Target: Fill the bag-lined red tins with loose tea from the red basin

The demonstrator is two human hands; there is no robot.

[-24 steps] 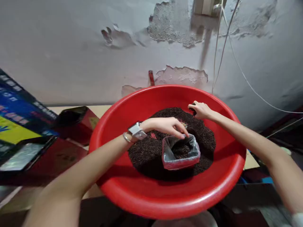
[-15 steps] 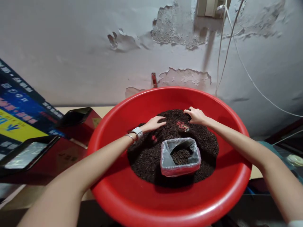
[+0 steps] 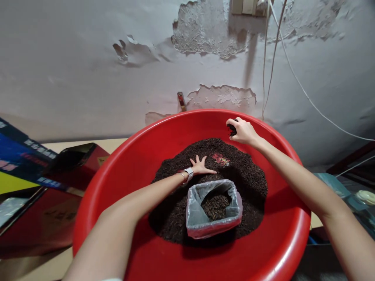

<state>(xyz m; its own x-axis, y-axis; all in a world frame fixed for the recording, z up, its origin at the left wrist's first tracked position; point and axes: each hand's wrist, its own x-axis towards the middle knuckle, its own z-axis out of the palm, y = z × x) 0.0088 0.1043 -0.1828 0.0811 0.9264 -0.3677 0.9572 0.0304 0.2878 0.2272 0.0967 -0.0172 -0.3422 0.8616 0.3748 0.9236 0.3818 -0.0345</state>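
A wide red basin (image 3: 140, 140) holds a heap of dark loose tea leaves (image 3: 170, 175). My left hand (image 3: 201, 166) lies on the heap with its fingers spread, just behind a small box lined with clear plastic (image 3: 213, 230). Loose tea partly fills that box, which sits on the heap. Raised above the far side of the tea, my right hand (image 3: 244, 132) is curled round a handful of tea leaves (image 3: 233, 128). A patch of red and yellowish bits (image 3: 220, 159) shows on top of the heap.
Dark red boxes with open tops (image 3: 38, 222) stand to the left, by a blue and yellow printed panel (image 3: 20, 156). Behind the basin rises a peeling wall (image 3: 88, 78), where white cables (image 3: 301, 86) hang. Greenish containers (image 3: 336, 187) are at the right.
My right hand has lifted off the heap with tea in its grip. My left hand has moved nearer the lined box and spread its fingers. The view has shifted slightly.
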